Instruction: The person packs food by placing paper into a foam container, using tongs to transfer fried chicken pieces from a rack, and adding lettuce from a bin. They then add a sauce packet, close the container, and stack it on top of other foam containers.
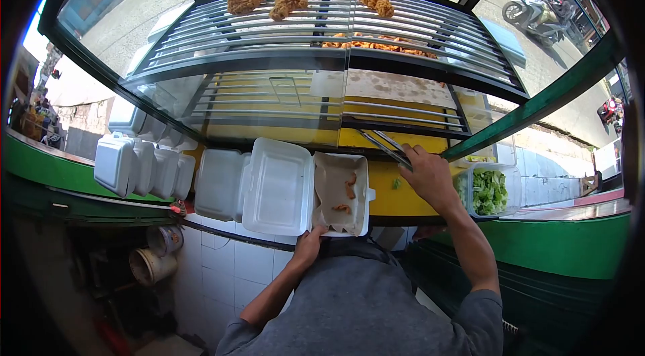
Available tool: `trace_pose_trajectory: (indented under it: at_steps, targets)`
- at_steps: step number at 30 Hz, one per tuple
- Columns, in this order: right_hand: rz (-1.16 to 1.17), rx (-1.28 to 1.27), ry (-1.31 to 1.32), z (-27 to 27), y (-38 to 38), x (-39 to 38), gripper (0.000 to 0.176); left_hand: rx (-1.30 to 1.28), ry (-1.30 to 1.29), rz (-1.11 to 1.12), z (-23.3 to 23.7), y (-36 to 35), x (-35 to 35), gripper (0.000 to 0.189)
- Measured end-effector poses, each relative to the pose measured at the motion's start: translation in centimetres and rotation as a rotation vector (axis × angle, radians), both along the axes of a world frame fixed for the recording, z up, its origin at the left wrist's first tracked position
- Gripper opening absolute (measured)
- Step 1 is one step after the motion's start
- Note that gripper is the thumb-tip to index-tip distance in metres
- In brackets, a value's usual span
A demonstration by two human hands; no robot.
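My left hand [309, 246] grips the near edge of an open white foam box [279, 188]. Brown paper [330, 181] lines the box's right half, with a few small fried pieces [342, 209] lying on it. In my right hand [428, 174] is a pair of metal tongs [384, 148], its tips pointing forward and left into the glass display case. Whether the tongs' tips hold anything I cannot make out. To the right of my right hand stands a clear tub of shredded lettuce [489, 191].
Fried chicken pieces [290, 1] rest on the upper rack [235, 30], above orange-red fried pieces [383, 46] on a lower level. Closed foam boxes [115, 164] are stacked at left. A green frame post [537, 111] slants past my right hand. Outside, a motorcycle [537, 10] is on the street.
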State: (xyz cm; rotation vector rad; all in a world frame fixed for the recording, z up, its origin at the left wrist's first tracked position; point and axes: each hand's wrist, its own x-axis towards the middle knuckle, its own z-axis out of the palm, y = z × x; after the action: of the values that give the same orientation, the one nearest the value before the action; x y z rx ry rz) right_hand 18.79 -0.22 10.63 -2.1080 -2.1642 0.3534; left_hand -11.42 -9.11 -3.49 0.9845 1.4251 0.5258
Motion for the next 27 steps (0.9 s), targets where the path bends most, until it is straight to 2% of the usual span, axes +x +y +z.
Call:
trace_pose_trajectory:
  at_steps: [1,4,7,10,13,16,19,23,27]
  targets:
    - [0.002,-0.026,0.009,1.0,-1.0,0.3,0.042,0.040,0.027,-0.061,-0.5,-0.2,-0.1,0.032]
    - [-0.009,-0.025,0.101,4.3,-4.4,1.4,0.043,0.030,-0.159,0.155,-1.1,-0.4,0.7,0.025]
    - [-0.032,-0.082,0.179,6.3,-6.9,2.7,0.043,-0.116,-0.078,0.097,1.9,0.5,0.9,0.023]
    - [0.022,-0.139,0.218,7.3,-7.8,2.3,0.042,0.084,-0.028,0.002,1.3,0.1,0.9,0.019]
    - [0.029,-0.144,0.181,8.4,-8.0,1.7,0.041,0.459,0.171,-0.184,-0.8,-0.5,0.4,0.018]
    - [0.011,-0.108,0.239,10.4,-8.1,2.3,0.042,0.134,0.069,-0.099,-3.1,-0.6,0.0,0.022]
    - [-0.002,0.052,0.190,12.2,-7.6,1.9,0.043,0.004,-0.054,0.070,-3.5,-0.5,0.2,0.024]
    - [-0.095,0.107,-0.185,12.8,-2.8,-0.9,0.043,-0.184,-0.044,0.095,0.7,0.5,0.5,0.032]
    - [-0.172,0.046,-0.552,7.8,5.3,0.4,0.035,-0.159,-0.143,0.147,1.4,0.5,0.5,0.037]
